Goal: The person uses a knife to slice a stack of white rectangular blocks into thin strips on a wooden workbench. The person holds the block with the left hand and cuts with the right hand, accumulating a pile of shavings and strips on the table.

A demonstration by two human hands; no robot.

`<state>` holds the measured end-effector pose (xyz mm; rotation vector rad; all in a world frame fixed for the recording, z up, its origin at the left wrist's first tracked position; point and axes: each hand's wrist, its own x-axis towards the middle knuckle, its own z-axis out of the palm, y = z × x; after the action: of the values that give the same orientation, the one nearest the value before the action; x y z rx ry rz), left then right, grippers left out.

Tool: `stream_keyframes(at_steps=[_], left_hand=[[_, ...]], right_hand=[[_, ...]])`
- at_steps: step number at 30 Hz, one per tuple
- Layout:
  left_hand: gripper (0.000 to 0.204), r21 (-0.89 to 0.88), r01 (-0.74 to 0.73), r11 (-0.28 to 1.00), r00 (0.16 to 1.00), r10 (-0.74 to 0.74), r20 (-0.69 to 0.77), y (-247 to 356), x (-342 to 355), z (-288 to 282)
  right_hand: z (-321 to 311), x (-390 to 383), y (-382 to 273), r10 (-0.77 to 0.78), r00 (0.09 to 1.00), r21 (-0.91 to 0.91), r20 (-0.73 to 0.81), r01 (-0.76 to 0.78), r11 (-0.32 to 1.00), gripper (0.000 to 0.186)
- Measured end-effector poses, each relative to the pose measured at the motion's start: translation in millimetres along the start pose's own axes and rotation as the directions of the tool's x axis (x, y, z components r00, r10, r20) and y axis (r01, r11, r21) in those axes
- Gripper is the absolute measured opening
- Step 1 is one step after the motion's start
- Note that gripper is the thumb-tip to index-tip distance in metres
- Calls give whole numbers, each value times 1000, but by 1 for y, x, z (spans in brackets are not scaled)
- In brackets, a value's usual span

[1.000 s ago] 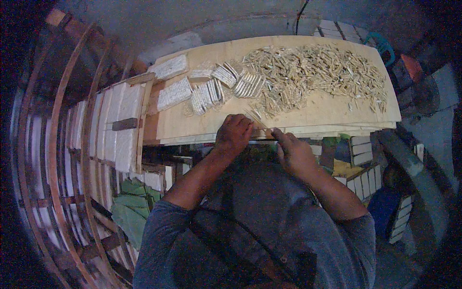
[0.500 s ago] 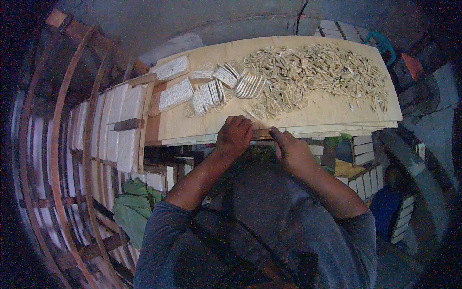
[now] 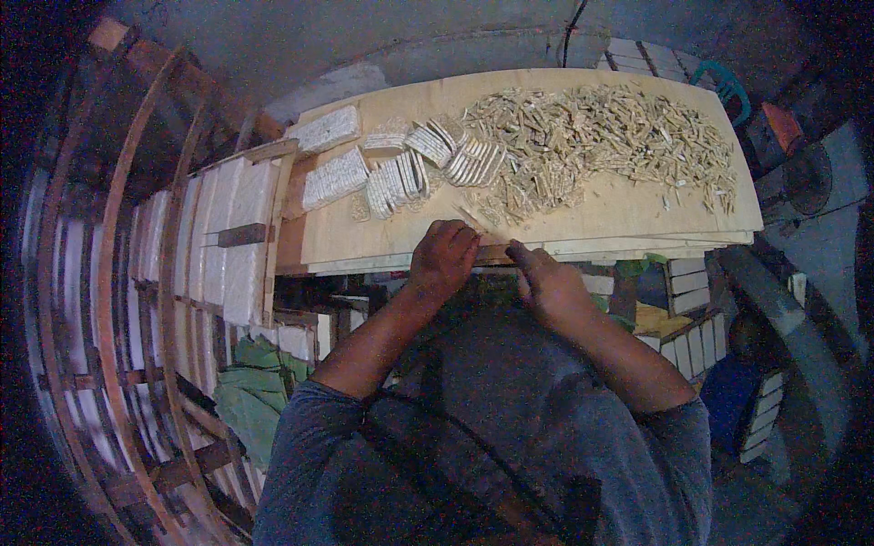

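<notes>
At the near edge of a pale wooden board (image 3: 355, 238), my left hand (image 3: 443, 261) is closed, its fingers curled over the edge. What it holds is too small and dark to make out. My right hand (image 3: 552, 289) is closed too, a little to the right, thumb and fingers pressed round something short and dark. Between the hands a thin pale sliver (image 3: 478, 218) lies on the board. Beyond them spreads a heap of short, straw-coloured pieces (image 3: 583, 136). To its left are bundles of curved whitish strips (image 3: 397, 182) and flat whitish slabs (image 3: 335, 182).
A wooden rack (image 3: 118, 227) with white panels stands on the left, and a dark block (image 3: 244, 236) sticks out near it. Green cloth (image 3: 255, 387) hangs below. White-sided trays (image 3: 692, 346) stand low on the right. A teal chair (image 3: 726, 86) is behind the board's far right corner.
Both hands stay at nearly the same spot on the board's edge. The whole view has shifted very slightly; nothing else visibly moves.
</notes>
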<state>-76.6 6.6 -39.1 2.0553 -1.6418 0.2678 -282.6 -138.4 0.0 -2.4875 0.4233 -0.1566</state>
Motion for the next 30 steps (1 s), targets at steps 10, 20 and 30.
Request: stream_keyframes(at_steps=[10,20,30], left_hand=[[23,-7,-55,998,998,55,-30,2,2,-7],[18,-111,12,994,999,-9,33,-6,-8,-2],[16,-90,-9,996,999,5,-36,-1,1,1]], right_hand=[[-8,-16,3,-10,1000,53,2,10,999,58],[18,-5,12,16,996,-9,85,-16,1000,59],[-27,-5,-1,43,986,122,-161,-24,992,49]])
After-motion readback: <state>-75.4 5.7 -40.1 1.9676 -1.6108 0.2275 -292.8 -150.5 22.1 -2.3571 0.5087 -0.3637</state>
